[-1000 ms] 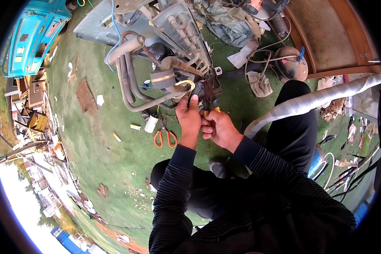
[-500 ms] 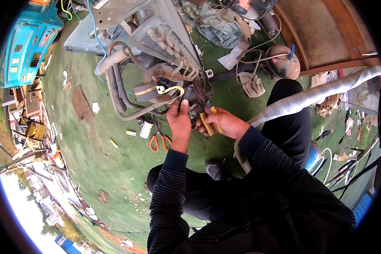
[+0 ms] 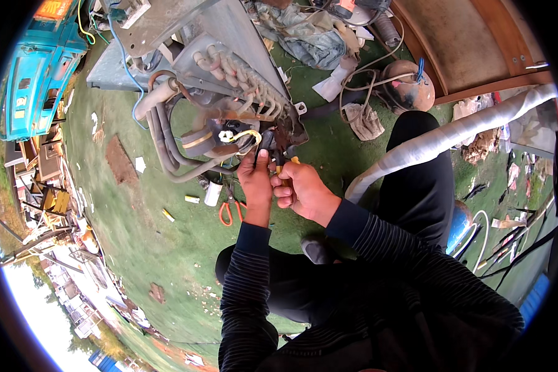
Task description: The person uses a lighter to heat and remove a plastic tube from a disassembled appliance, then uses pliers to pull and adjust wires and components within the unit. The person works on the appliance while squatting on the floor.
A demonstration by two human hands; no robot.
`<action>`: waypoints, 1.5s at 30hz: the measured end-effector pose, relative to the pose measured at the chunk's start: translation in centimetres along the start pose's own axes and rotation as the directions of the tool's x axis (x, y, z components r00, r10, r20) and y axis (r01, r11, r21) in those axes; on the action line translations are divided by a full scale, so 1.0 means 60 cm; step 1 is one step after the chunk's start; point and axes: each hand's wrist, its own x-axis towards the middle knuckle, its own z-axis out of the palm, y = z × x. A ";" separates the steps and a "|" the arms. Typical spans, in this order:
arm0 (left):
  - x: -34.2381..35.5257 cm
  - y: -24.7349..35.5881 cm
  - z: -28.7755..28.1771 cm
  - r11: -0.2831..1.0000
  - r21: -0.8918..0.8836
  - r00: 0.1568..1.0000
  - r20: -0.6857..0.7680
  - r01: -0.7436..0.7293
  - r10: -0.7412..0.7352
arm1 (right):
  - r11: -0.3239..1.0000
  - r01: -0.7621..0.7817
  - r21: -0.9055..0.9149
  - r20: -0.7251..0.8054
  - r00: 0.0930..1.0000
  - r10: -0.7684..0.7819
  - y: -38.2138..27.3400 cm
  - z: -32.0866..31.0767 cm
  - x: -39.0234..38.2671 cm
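Right hand (image 3: 307,191): we curl tight around yellow-handled pliers (image 3: 279,169).
Left hand (image 3: 255,189): pressed together beside the pipes (image 3: 157,102); we cannot tell on what.
Scissors (image 3: 231,199): on green floor (image 3: 167,248).

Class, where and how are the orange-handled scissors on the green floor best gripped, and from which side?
Probably by the orange loop handles, from the near side: both open loops lie toward the person, while the blades point away toward the pipes.

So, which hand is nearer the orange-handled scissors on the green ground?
Left. In the picture, the left hand is just up and right of the orange-handled scissors; the right hand is farther right, beyond the left hand.
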 end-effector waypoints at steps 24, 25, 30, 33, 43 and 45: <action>0.012 0.020 -0.014 0.943 0.331 0.998 0.060 -0.028 0.009 | 0.556 0.169 -0.814 -0.052 0.931 -0.360 -0.027 -0.137 -0.008; 0.009 0.024 -0.012 0.948 0.319 0.999 0.049 0.001 -0.018 | 0.543 0.159 -0.825 -0.053 0.934 -0.354 -0.033 -0.138 -0.016; 0.005 0.030 -0.001 0.965 0.258 0.999 0.025 -0.050 0.045 | 0.387 0.167 -0.907 0.004 0.921 -0.388 -0.055 -0.142 -0.026; -0.007 0.030 0.006 0.925 0.371 0.995 -0.022 -0.079 0.094 | 0.298 0.146 -0.943 0.032 0.934 -0.356 -0.073 -0.133 -0.039; -0.123 0.078 -0.009 0.599 0.716 0.895 0.083 -0.360 0.439 | 0.391 0.235 -0.890 0.228 0.971 -0.066 -0.140 -0.089 -0.076; -0.158 0.092 -0.054 0.390 0.770 0.798 0.245 -0.505 0.551 | 0.355 0.179 -0.918 0.199 0.980 0.020 -0.164 -0.058 -0.088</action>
